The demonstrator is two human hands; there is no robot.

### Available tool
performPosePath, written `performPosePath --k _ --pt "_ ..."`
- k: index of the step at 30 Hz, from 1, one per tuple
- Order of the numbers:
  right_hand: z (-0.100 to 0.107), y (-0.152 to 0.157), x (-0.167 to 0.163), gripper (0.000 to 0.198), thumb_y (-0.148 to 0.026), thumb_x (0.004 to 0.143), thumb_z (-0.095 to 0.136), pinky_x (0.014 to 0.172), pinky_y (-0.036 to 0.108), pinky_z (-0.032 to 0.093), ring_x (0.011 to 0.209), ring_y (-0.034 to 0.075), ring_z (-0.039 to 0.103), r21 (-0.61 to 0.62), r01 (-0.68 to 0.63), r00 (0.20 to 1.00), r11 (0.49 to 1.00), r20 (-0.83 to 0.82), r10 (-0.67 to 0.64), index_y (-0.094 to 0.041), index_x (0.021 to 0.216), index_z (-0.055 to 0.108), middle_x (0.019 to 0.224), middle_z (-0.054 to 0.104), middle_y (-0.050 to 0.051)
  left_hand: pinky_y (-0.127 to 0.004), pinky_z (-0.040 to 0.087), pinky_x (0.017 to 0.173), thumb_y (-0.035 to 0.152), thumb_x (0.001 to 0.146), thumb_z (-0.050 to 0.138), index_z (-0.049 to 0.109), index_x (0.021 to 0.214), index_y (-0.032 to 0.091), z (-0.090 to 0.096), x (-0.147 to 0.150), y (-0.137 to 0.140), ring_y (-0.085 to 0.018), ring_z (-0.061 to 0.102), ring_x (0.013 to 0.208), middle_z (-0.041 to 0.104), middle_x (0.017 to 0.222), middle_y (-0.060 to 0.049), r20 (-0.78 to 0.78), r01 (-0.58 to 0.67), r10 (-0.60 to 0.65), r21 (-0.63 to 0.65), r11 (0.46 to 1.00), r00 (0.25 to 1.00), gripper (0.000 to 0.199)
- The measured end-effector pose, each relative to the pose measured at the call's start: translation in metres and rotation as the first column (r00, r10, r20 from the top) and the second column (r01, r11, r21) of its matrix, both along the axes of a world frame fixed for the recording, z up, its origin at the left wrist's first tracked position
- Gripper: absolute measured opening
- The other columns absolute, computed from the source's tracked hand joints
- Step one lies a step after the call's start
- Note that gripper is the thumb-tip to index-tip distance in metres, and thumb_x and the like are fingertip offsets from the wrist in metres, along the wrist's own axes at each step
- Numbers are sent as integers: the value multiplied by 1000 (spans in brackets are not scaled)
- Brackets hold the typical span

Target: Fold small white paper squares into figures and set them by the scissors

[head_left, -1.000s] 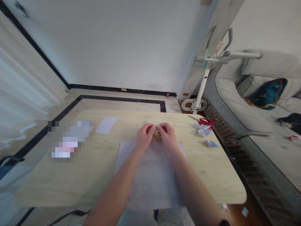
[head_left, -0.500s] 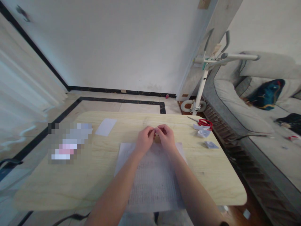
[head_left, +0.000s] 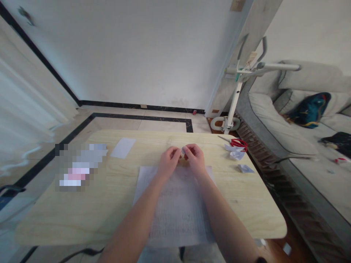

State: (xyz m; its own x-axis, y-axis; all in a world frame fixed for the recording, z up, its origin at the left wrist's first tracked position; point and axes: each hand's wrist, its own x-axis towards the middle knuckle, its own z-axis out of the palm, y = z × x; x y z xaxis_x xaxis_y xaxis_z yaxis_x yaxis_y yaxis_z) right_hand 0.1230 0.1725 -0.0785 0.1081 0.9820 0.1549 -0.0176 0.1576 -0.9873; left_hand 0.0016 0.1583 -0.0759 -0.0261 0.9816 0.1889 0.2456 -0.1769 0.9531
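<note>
My left hand (head_left: pixel 169 160) and my right hand (head_left: pixel 194 155) meet fingertip to fingertip over the far edge of a printed sheet of paper (head_left: pixel 178 215). Both are closed in a pinch. A small white piece of paper (head_left: pixel 183 150) shows at the right thumb and fingertips; its shape is too small to tell. Whether the left fingertips also grip it is hidden. My forearms lie across the printed sheet, which has rows of faint marks and hangs slightly over the table's near edge.
On the wooden table (head_left: pixel 109 204) lie a white paper (head_left: pixel 123 148), a pixelated item (head_left: pixel 82 168) at left, red-handled scissors (head_left: pixel 238 144), folded paper pieces (head_left: pixel 237 155) and a folded paper bit (head_left: pixel 245 168). A grey sofa (head_left: pixel 296 138) and white exercise stand (head_left: pixel 234 102) stand at right.
My right fingertips have moved slightly apart from the left ones, and more of the small white piece shows between them. The things on the table stay in place.
</note>
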Motion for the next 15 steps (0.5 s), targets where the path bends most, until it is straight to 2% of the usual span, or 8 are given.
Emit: performPosePath --k 6,12,15 --pt "-2 -1 -2 21 -40 77 60 51 25 41 52 12 50 -16 -67 998 998 -11 67 -20 73 56 58 53 -4 -23 42 61 35 89 46 57 73 18 -3 -1 1 -13 56 66 60 67 0 -93 6 0 70 998 996 26" --pt "-5 -4 -4 28 -43 82 53 54 26 39 55 14 48 33 -53 973 998 228 44 -21 66 53 57 52 -3 -23 38 57 35 89 44 54 69 19 -4 -2 2 -13 52 61 55 62 2 -153 -68 81 90 994 985 28" --pt "-5 -5 -4 28 -40 83 52 54 25 37 55 13 46 34 -61 963 998 265 50 -21 63 51 56 50 -3 -23 37 56 35 89 44 51 67 19 -2 -3 1 -12 50 59 52 59 3 -143 -71 82 81 994 986 28"
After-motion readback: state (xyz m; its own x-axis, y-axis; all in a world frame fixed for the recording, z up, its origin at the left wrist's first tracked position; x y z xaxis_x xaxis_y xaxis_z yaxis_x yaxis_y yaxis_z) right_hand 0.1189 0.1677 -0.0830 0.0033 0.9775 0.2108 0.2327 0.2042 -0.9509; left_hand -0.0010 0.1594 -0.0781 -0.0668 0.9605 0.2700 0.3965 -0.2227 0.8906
